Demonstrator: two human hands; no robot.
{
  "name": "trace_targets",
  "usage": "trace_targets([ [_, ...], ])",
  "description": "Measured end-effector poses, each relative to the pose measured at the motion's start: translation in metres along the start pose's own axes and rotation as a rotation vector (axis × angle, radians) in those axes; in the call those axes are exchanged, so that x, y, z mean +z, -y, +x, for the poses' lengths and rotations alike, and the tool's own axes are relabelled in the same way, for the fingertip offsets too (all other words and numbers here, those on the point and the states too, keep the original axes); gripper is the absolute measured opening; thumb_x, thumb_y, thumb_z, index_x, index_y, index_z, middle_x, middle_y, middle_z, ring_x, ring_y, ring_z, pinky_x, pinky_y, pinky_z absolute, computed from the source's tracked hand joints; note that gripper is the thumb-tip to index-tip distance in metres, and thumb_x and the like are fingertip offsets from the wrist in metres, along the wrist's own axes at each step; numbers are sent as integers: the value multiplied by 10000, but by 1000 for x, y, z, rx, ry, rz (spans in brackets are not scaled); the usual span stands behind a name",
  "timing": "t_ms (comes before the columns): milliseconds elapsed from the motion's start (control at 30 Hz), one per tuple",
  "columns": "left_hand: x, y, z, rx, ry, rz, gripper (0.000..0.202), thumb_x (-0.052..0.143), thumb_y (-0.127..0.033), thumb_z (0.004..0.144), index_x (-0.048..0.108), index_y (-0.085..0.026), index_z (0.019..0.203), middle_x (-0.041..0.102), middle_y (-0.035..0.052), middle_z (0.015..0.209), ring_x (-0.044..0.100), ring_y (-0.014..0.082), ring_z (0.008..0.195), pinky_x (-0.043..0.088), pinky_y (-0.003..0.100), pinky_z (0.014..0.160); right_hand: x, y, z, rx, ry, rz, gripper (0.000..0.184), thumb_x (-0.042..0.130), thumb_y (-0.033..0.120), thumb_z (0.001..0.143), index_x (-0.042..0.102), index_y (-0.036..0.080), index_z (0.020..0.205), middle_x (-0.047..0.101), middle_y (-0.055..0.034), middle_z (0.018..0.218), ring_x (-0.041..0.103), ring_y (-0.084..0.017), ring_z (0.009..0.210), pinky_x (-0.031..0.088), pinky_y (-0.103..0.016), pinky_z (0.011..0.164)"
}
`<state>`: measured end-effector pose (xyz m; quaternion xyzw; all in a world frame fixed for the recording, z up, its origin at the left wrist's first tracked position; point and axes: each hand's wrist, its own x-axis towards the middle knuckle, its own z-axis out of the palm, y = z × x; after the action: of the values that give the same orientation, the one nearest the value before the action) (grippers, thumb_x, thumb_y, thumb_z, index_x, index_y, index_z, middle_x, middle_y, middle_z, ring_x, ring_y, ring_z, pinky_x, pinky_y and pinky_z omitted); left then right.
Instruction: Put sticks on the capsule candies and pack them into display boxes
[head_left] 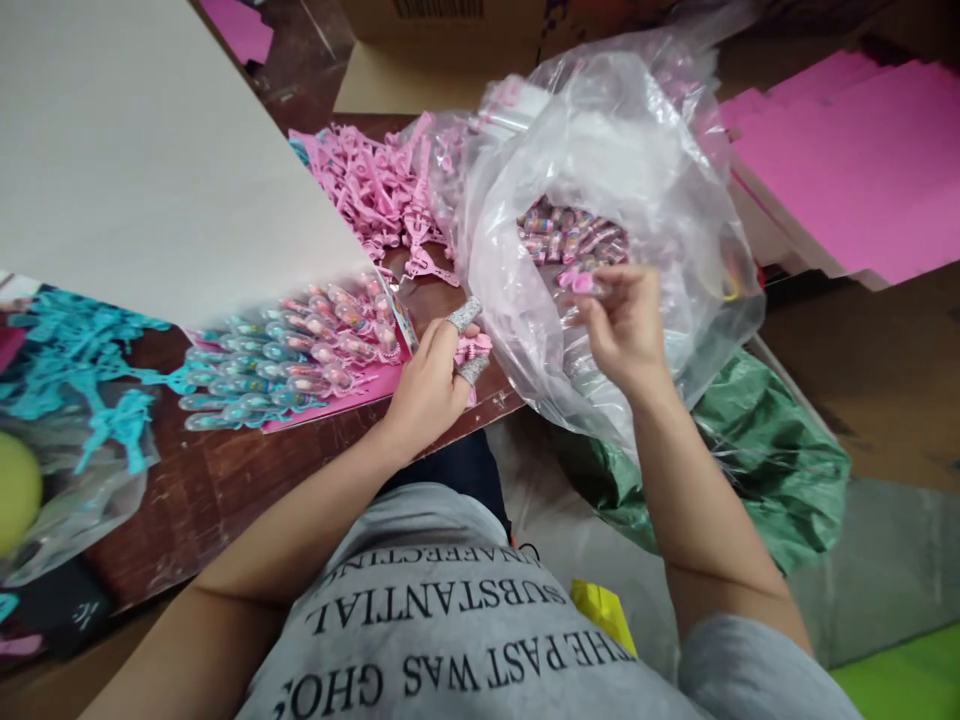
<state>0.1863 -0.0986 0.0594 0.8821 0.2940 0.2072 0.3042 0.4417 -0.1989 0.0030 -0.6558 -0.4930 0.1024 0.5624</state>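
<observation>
My left hand point(431, 390), with grey wrapping on two fingertips, is closed on a pink plastic piece point(472, 349) above the table's front edge. Over the mouth of a clear plastic bag point(495, 250), my right hand point(630, 320) pinches a small clear capsule with a pink end point(579, 281). Inside the bag lie many similar small tubes point(555, 228) with coloured contents. Left of my left hand, a box point(394, 372) with a pink base holds rows of blue and pink capsule pieces point(300, 345). Its white raised lid or panel point(142, 150) hides part of the table.
A heap of pink plastic pieces point(367, 185) lies behind the box; turquoise ones point(67, 350) lie at left. Pink sheets or boxes point(855, 160) are stacked at right. A green bag point(772, 450) sits beneath the clear bag. Cardboard point(405, 75) stands at the back.
</observation>
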Motion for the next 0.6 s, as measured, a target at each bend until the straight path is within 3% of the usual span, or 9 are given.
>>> trace_targets([
  [67,1,7,-9,-74,8,-253,620,700,-152,929,469,-207,1502,568,166,1519,699,253,1176,641,359,906,2,31,-27,-9,102,65,305,601,424,1071,524,321,1348,648,-74,1240,715,-197,938,611,-338,685],
  [133,2,12,-16,-199,11,-501,835,824,-209,856,391,-245,1569,502,185,1604,739,211,1041,652,333,822,9,58,-45,-51,194,17,282,596,354,1080,569,306,1356,679,-82,1239,715,-209,1005,618,-345,743],
  [167,2,14,-19,-263,19,-620,879,882,-233,804,412,-249,1546,535,179,1576,748,194,988,653,323,797,13,68,-51,-84,230,-19,286,586,321,1085,584,297,1370,698,-87,1232,715,-215,1036,624,-356,791],
  [267,-5,15,-26,-434,79,-902,749,989,-267,663,587,-197,1291,731,100,1246,763,193,961,659,344,857,25,85,-56,-176,312,-86,343,552,239,1095,585,278,1434,739,-95,1226,726,-218,1085,630,-389,922],
  [333,-12,13,-32,-512,140,-1023,623,1001,-256,634,650,-174,1143,774,56,1053,768,197,958,653,359,907,30,88,-54,-212,355,-101,390,547,210,1094,571,275,1478,752,-95,1243,733,-220,1118,626,-400,974],
  [433,-23,12,-43,-524,196,-1101,506,966,-234,670,715,-173,1105,800,34,997,764,174,938,635,328,927,35,92,-51,-239,431,-136,434,538,202,1099,549,281,1526,756,-95,1272,739,-221,1151,628,-403,992],
  [600,-37,21,-61,-430,322,-965,346,778,-191,845,743,-207,1189,810,34,1024,734,139,818,610,258,767,38,101,-45,-331,576,-221,417,529,216,1106,558,284,1516,755,-93,1323,744,-229,1161,645,-418,975],
])
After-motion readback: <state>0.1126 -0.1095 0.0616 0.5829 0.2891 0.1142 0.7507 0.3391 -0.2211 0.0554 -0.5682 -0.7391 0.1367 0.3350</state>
